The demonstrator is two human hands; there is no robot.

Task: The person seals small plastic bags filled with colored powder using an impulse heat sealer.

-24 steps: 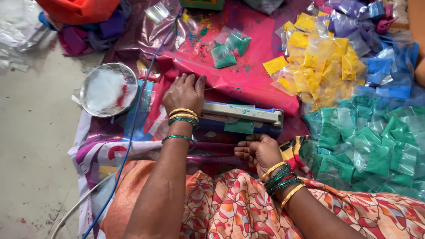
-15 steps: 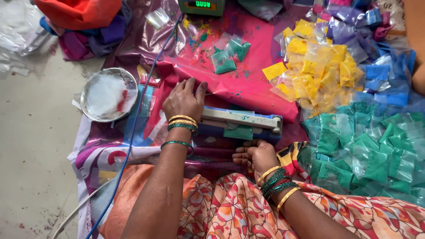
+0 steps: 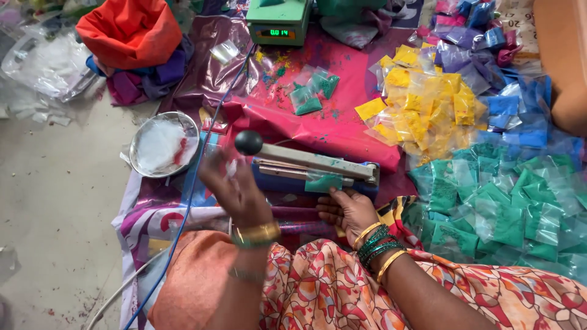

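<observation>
A blue heat sealer (image 3: pixel 287 181) lies in front of me on a pink sheet (image 3: pixel 342 125), its arm raised and its black knob (image 3: pixel 248 142) at the left end. A small clear packet of green powder (image 3: pixel 324 182) sits in the sealer's jaw. My right hand (image 3: pixel 345 211) holds that packet by its lower edge. Blurred with fingers spread, my left hand (image 3: pixel 235 189) is just below the knob and off the arm. Bangles are on both wrists.
A steel bowl (image 3: pixel 140 164) holding white material stands left of the sealer. A green weighing scale (image 3: pixel 278 21) is at the back. Piles of yellow packets (image 3: pixel 422 104), blue packets (image 3: pixel 520 116) and green packets (image 3: pixel 501 201) lie right. A blue cable (image 3: pixel 202 165) crosses the sheet.
My left hand, which pressed the sealer arm down, has come off it and the arm has risen. My right hand stays at the green packet.
</observation>
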